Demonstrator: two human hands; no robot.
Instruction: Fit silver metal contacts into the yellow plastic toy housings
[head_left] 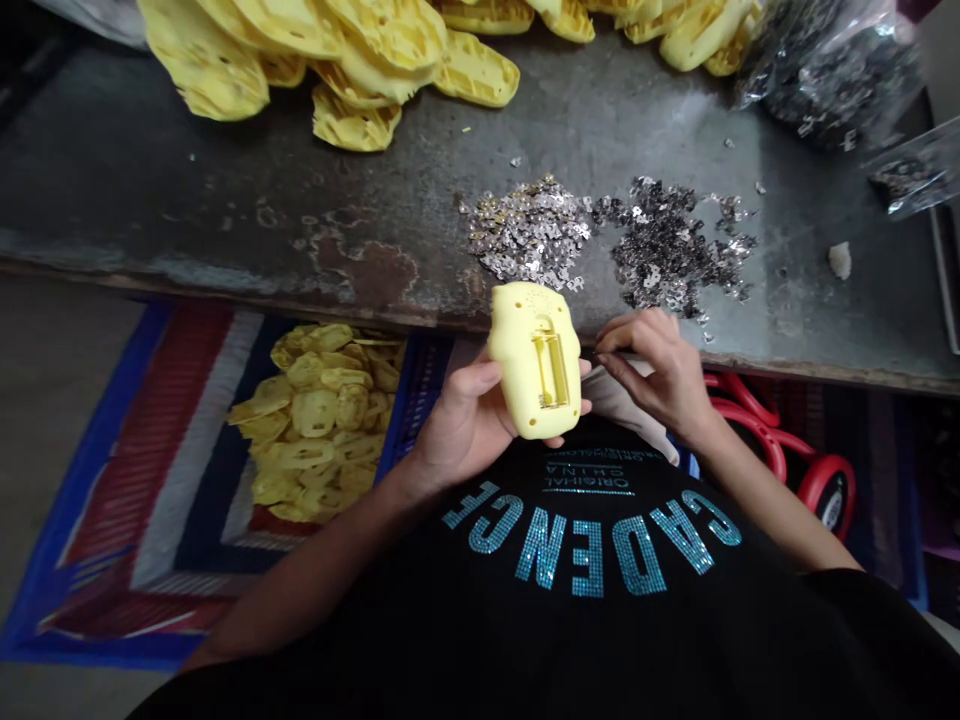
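Observation:
A yellow plastic housing (pixel 517 360) with an uncovered battery compartment is gripped in my left hand (pixel 465 415), its back turned up towards me. The thumb lies along its left edge and fingertips show at its right. Just right of the housing, my right hand (pixel 656 365) has thumb and forefinger pinched together at the table edge; whatever is between them is too small to make out. Beyond the hands lie two heaps of small metal contact pieces, a lighter heap (pixel 529 232) on the left and a darker heap (pixel 675 245) on the right.
More yellow housings (pixel 360 50) are piled along the back of the metal table (pixel 247 200). Plastic bags of metal pieces (pixel 840 75) stand at the back right. Below left, a blue-rimmed crate (pixel 157 480) holds yellow parts (pixel 322 420). Red ring-shaped handles (pixel 825 490) show below right.

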